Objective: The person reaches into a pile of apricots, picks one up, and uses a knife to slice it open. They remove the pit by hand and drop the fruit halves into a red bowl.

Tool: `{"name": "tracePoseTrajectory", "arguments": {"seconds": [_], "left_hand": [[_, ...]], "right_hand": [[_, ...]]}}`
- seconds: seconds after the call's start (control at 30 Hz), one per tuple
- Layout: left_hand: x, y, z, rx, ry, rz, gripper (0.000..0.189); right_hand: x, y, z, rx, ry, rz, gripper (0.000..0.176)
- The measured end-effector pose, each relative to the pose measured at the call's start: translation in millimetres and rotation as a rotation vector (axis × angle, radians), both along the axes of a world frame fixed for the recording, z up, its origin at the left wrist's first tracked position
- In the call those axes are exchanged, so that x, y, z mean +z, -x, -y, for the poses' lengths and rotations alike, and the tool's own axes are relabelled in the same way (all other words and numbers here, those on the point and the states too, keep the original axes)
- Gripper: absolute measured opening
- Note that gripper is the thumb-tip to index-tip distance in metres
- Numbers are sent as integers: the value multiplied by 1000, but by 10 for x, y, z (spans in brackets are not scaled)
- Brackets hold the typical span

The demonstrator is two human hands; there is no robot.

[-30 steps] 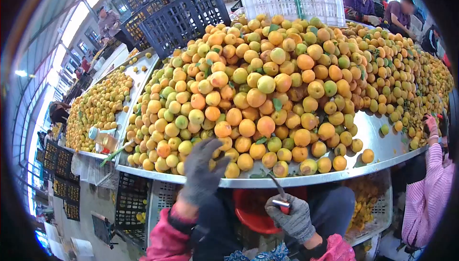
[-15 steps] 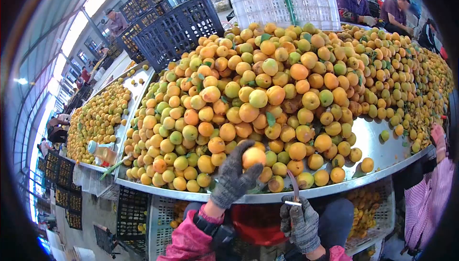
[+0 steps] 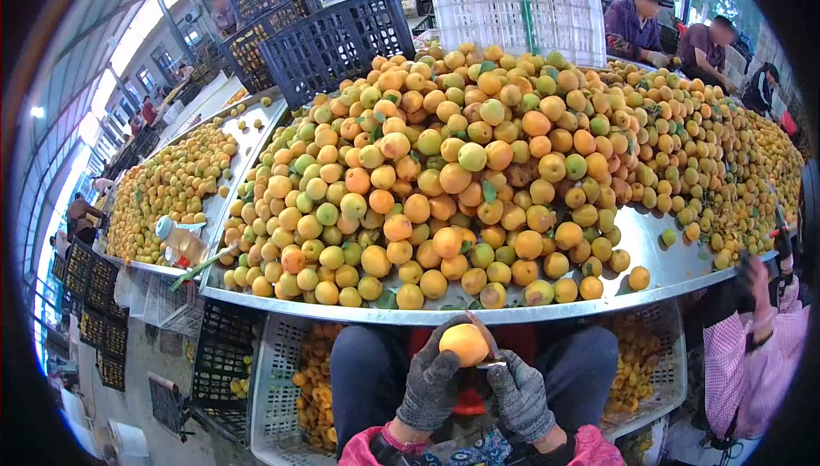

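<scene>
Just in front of the metal table's edge, my left hand point(image 3: 430, 385), in a dark grey glove, holds an orange-yellow fruit point(image 3: 464, 345). My right hand point(image 3: 519, 396), in a grey glove, grips a small curved knife point(image 3: 485, 336), its blade against the fruit's right side. Beyond both hands rises a large heap of orange, yellow and green fruits point(image 3: 453, 177) on the metal table point(image 3: 410, 316). A red container point(image 3: 470, 401) shows partly below my hands, between the knees.
Crates of cut fruit stand below, left point(image 3: 275, 398) and right point(image 3: 670, 363). A black crate point(image 3: 337, 43) and a white crate point(image 3: 521, 17) stand behind the heap. A bottle point(image 3: 181, 241) lies at left. A person in a pink checked sleeve point(image 3: 726, 363) works at right.
My left hand has brought the fruit from the heap back over the table edge towards me. My right hand has moved left and up, bringing the knife to the fruit. The view has shifted slightly.
</scene>
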State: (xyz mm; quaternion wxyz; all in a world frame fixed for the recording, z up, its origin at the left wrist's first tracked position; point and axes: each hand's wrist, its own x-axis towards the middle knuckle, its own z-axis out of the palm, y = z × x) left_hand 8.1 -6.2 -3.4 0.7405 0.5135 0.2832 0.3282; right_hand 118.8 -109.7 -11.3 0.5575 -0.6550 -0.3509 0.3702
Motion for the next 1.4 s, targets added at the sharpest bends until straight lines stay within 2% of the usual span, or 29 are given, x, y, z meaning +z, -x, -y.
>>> {"name": "tracePoseTrajectory", "arguments": {"seconds": [0.03, 0.1, 0.13, 0.23, 0.27, 0.33, 0.47, 0.53, 0.6, 0.67, 0.7, 0.77, 0.8, 0.87, 0.9, 0.93, 1.0, 1.03, 1.07, 1.13, 1.17, 1.2, 1.23, 1.27, 1.33, 1.37, 1.4], "left_hand": [[-16, 9, 61, 1, -3, 4, 67], [-48, 34, 189, 99, 376, 243, 67], [-62, 50, 193, 100, 377, 245, 67], [-27, 105, 148, 46, 280, 227, 69], [-15, 132, 116, -35, 218, 250, 68], [21, 193, 73, -110, 161, 272, 66], [35, 329, -92, -235, 83, 73, 63], [59, 382, -207, -419, -72, -106, 60], [103, 418, -288, -469, -117, -197, 56], [111, 408, -367, -648, -366, -327, 52], [100, 400, -386, -646, -359, -330, 52], [75, 376, -393, -705, -616, -455, 50], [86, 341, -383, -699, -619, -457, 50], [177, 199, -405, -822, -1186, -720, 50], [180, 122, -393, -861, -1297, -716, 50], [96, 67, -352, -888, -1460, -741, 36], [77, -21, -311, -783, -1566, -855, 20], [163, -67, -323, -805, -1522, -945, 19], [104, -27, -359, -679, -1548, -903, 32], [141, 87, -394, -252, -1558, -689, 53], [333, 150, -350, -178, -1403, -773, 55], [311, 159, -342, -164, -1418, -766, 55], [205, 213, -279, -142, -1000, -546, 49], [88, 283, -199, -118, -579, -326, 44], [-103, 271, 12, -129, -411, -290, 54], [-117, 215, 132, -28, -206, -151, 58], [-128, 216, 146, -9, -214, -148, 58]], "right_hand": [[51, 20, 18, 11, 1, -76, 31], [176, 41, 60, 43, 33, -70, 30], [208, 52, 73, 76, 66, -69, 30], [134, 96, 141, 80, 25, 84, 28], [143, 94, 154, 81, 26, 86, 28], [173, 93, 200, 172, 11, 141, 28], [188, -105, 259, 322, 42, 67, 28], [185, -265, 241, 501, 52, 350, 29], [187, -346, 227, 548, 55, 399, 30], [135, -388, 198, 675, 72, 542, 35], [143, -386, 172, 680, 74, 536, 35], [173, -348, 113, 778, 179, 652, 40], [167, -315, 97, 781, 174, 655, 40], [146, -245, 43, 819, 325, 843, 44], [1, -238, 56, 800, 247, 872, 44], [-120, -202, 63, 729, 138, 944, 40], [-173, -118, 41, 722, 293, 1071, 32], [-245, -133, 59, 534, 77, 1018, 42], [-201, -126, 60, 443, -28, 889, 50], [-279, -89, 61, 264, 61, 822, 50], [-256, -73, 56, 257, 45, 838, 50], [-212, -42, 65, 132, -43, 785, 51], [-185, -10, 78, 10, -132, 724, 51], [-204, 23, 118, 11, -146, 728, 51], [-226, 94, 135, 69, -100, 700, 52], [-153, 130, 112, 85, -114, 643, 52], [-138, 118, 102, 99, -129, 647, 52]]}}
